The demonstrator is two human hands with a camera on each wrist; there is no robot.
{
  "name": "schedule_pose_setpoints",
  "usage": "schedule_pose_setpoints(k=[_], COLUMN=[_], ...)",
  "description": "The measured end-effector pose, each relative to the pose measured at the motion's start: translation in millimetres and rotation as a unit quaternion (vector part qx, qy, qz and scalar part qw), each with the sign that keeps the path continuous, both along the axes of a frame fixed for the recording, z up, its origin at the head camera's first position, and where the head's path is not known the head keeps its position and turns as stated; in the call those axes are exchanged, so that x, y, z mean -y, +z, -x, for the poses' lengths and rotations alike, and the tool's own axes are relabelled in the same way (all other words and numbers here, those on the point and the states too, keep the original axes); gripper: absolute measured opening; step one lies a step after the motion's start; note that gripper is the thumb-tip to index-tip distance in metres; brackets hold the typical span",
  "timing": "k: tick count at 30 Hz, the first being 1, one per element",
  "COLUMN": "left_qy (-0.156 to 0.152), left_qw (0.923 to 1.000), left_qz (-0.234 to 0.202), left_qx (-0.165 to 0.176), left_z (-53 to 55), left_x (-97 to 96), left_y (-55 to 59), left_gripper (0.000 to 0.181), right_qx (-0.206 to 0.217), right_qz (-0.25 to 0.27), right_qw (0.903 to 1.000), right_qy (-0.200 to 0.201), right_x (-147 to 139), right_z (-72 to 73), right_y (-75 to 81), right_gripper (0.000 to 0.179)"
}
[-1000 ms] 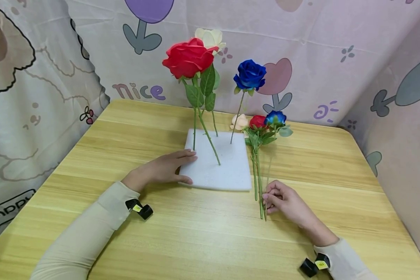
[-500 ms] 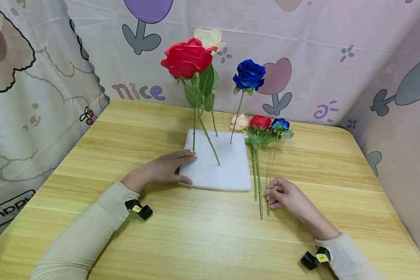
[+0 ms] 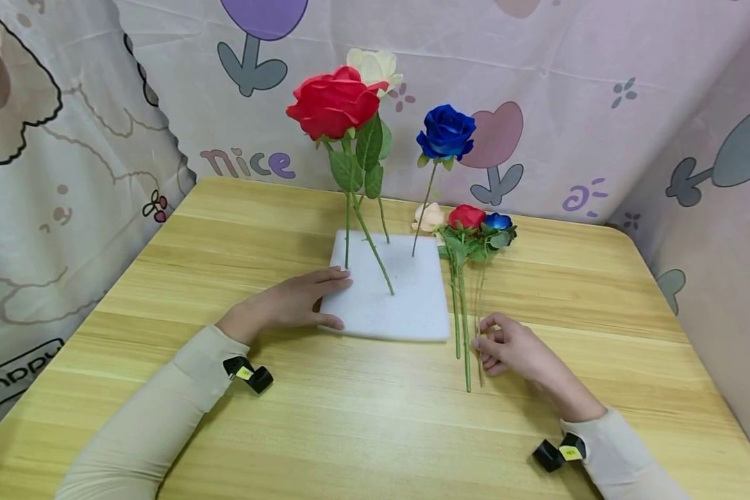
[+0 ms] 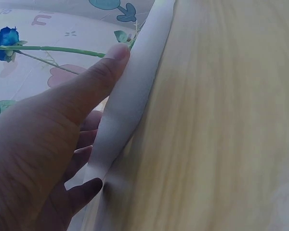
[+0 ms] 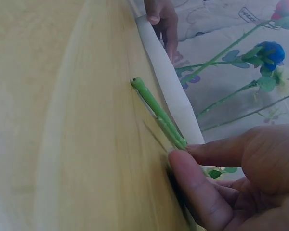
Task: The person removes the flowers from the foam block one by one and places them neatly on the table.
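Note:
My left hand (image 3: 294,298) rests on the left side of a white foam board (image 3: 400,316), fingers on its top and thumb at the near left corner. Standing in the board are a large red rose (image 3: 334,104), a white flower (image 3: 378,68) behind it, and a blue rose (image 3: 445,132) at the back right. Right of the board, my right hand (image 3: 509,347) pinches the thin stem of another blue rose (image 3: 497,221) near its lower end. That rose's head lies low over the table, beside a smaller red rose (image 3: 467,217). Green stems (image 5: 159,113) lie close by my right fingertips.
A pale peach flower (image 3: 430,217) lies behind the board's right back corner. The wooden table (image 3: 375,430) ends against a printed cloth (image 3: 562,90) at the back, with more cloth on both sides.
The held blue rose's head has come down and right, to beside the small red rose. My right hand has shifted slightly right with its stem. The left hand stays put.

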State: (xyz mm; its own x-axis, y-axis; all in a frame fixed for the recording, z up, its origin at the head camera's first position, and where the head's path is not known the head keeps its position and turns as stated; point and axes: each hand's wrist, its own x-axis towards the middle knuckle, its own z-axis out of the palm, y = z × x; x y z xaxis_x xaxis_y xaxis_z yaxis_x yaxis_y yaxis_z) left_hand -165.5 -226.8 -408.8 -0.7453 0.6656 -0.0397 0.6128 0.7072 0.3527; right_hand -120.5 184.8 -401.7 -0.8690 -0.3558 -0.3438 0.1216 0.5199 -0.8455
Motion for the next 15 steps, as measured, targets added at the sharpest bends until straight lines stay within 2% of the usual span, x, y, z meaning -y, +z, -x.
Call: schedule_pose_setpoints(k=[9, 15], left_qy=[0.0, 0.001], left_qw=[1.0, 1.0], left_qz=[0.0, 0.001], left_qx=[0.001, 0.007], left_z=[-0.4, 0.5], left_x=[1.1, 1.1], left_y=[0.1, 0.2], left_gripper=[0.091, 0.093], right_qx=[-0.009, -0.044], right_qz=[-0.052, -0.094], right_qw=[0.9986, 0.9945], right_qy=[0.005, 0.012], right_x=[-6.5, -9.2], right_z=[0.9, -0.1], right_y=[1.3, 3.3], right_gripper=[0.03, 0.028])
